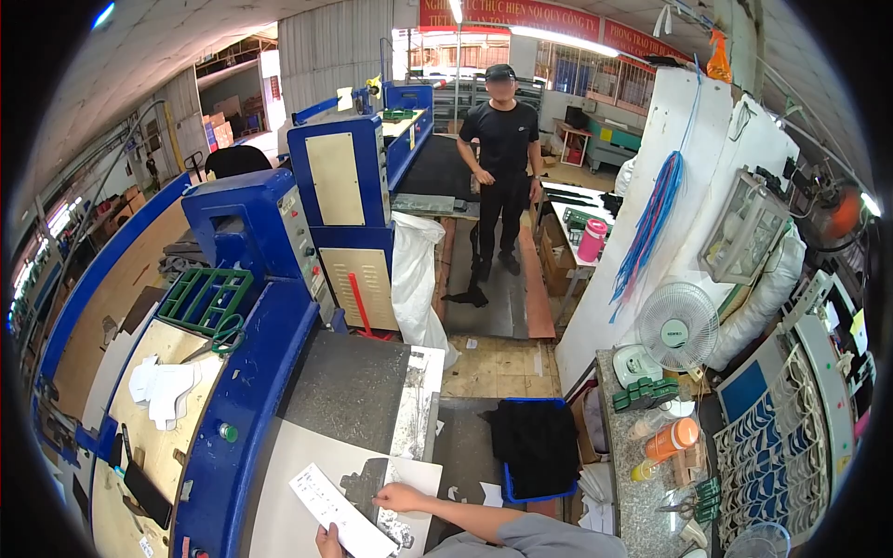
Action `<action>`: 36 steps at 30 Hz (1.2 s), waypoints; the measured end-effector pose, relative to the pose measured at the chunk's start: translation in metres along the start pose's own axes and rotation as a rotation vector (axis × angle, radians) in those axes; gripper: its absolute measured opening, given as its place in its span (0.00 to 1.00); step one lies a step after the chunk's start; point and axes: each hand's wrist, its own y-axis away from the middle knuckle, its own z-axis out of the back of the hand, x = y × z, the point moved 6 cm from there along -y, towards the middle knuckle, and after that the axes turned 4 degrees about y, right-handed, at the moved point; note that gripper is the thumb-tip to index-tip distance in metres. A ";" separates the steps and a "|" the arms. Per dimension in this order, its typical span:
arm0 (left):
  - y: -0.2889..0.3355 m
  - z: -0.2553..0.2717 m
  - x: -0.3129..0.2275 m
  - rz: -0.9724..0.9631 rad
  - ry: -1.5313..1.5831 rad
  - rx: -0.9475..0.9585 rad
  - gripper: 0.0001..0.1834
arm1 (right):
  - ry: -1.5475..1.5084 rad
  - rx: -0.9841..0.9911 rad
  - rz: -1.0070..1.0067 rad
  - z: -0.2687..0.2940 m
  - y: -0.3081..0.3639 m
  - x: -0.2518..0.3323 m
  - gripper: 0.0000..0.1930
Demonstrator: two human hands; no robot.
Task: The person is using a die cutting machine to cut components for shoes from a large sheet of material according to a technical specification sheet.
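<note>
Ahead of you: red banner (549, 19), two lines of pale capitals; lettered red sign (642, 43) right of it. Fan (677, 321) at your right: small hub label. White sheet (340, 513) in your left hand (328, 542): dark writing, too small to read.

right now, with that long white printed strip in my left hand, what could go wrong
The long white printed strip could bend or slip, since the left hand holds it near one edge. The heaped black cloth spilling over the left side of the rectangular blue plastic tray might slide out. The crumpled black material lying low near the black-clothed co-worker could perhaps catch a foot.
</note>
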 end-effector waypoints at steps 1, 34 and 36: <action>0.000 -0.001 0.000 -0.001 0.003 0.000 0.13 | 0.011 0.000 0.010 0.001 0.000 0.001 0.24; -0.010 -0.005 0.003 0.150 -0.123 0.161 0.22 | -0.055 -0.353 0.000 0.055 0.030 0.015 0.20; -0.016 -0.030 -0.011 0.224 -0.063 0.187 0.21 | -0.057 -0.522 -0.168 0.087 0.066 -0.009 0.19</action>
